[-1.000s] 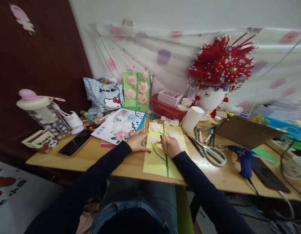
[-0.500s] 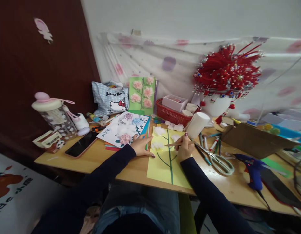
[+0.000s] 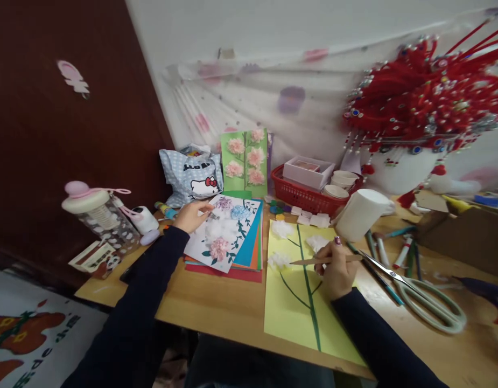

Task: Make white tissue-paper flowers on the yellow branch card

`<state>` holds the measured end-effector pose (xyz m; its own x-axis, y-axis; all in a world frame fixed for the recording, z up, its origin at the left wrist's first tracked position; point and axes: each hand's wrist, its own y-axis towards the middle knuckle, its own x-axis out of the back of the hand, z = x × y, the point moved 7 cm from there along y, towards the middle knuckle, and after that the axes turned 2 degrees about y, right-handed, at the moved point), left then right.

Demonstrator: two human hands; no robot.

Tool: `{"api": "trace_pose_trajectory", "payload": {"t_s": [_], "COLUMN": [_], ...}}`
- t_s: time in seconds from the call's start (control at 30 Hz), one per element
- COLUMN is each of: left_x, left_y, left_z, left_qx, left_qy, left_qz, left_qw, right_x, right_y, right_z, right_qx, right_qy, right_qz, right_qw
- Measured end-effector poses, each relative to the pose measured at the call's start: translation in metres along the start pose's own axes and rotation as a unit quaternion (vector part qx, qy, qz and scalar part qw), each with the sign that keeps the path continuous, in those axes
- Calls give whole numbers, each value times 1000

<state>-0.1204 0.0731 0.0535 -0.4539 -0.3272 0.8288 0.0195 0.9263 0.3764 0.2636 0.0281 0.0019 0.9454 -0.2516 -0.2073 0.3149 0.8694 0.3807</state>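
My right hand [image 3: 336, 269] is closed around a thin pointed wooden stick [image 3: 306, 262]. The stick's tip is at a white fluffy flower [image 3: 279, 262] on the yellow sheet [image 3: 289, 318], which bears a green painted stem with branches and more white tufts. My left hand [image 3: 193, 216] is over the left edge of a white paper with flower pictures [image 3: 200, 242], fingers stretched toward a small greyish thing [image 3: 214, 215] beside white cotton [image 3: 220, 229]. I see nothing held in it. Under that paper is a stack of coloured paper [image 3: 244, 275].
Scissors [image 3: 430, 307], pens and a white roll [image 3: 359, 215] are right of the yellow sheet. Behind stand a red basket [image 3: 297, 195], a green flower card [image 3: 244, 161] and a red beaded headdress [image 3: 430, 102]. A bottle [image 3: 99, 215] stands left; a glue gun [image 3: 483, 291] lies far right.
My left hand has left the yellow sheet's edge and moved left to the flower-picture paper. My right hand keeps the stick at the same white flower. The camera view has shifted closer.
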Motion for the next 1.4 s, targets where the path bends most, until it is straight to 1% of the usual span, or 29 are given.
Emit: {"api": "trace_pose_trajectory", "payload": {"t_s": [0.1, 0.17, 0.23, 0.33, 0.5, 0.63, 0.8, 0.9, 1.0, 1.07, 1.13, 1.2, 1.27, 1.33, 1.4], "left_x": [-16, -28, -35, -39, -39, -38, -29, -32, -37, -39, -37, -30, -24, -20, -18], "left_y": [12, 18, 22, 25, 25, 27, 26, 25, 23, 23, 23, 24, 24, 24, 22], "left_z": [6, 8, 10, 15, 22, 26, 30, 29, 25, 24, 26, 29, 33, 38, 40], "left_qx": [-49, -62, -56, -36, -23, -12, 1, -2, -17, -9, 5, 16, 26, 39, 53], "left_qy": [80, 111, 135, 143, 125, 97, 67, 67, 106, 124, 117, 89, 28, -39, -82], "left_qz": [30, 42, 50, 54, 44, 15, -26, -3, 15, 11, -8, -38, -56, -60, -61], "left_qw": [995, 991, 988, 988, 991, 995, 997, 998, 994, 992, 993, 995, 998, 997, 993], "right_x": [-2, -2, -2, -2, -3, -5, -5, -5, -5, -5, -5, -4, -3, -2, -2], "right_y": [-1, -1, -1, 0, 1, 1, 2, 2, 1, 1, 2, 3, 4, 4, 4], "right_z": [-1, -2, -2, -4, -7, -6, -3, -4, -5, -5, -3, -1, -1, -1, -1], "right_qx": [-4, -8, -10, -11, -21, -16, -10, -8, -11, -8, 1, 8, 10, 11, 13], "right_qy": [-14, -16, -21, -23, -19, -18, -39, -47, -54, -60, -56, -45, -39, -39, -41], "right_qz": [11, 10, 15, 15, 11, 17, 17, 18, 21, 18, 12, 8, 5, 3, 1], "right_qw": [1000, 1000, 1000, 1000, 1000, 1000, 999, 999, 998, 998, 998, 999, 999, 999, 999]}}
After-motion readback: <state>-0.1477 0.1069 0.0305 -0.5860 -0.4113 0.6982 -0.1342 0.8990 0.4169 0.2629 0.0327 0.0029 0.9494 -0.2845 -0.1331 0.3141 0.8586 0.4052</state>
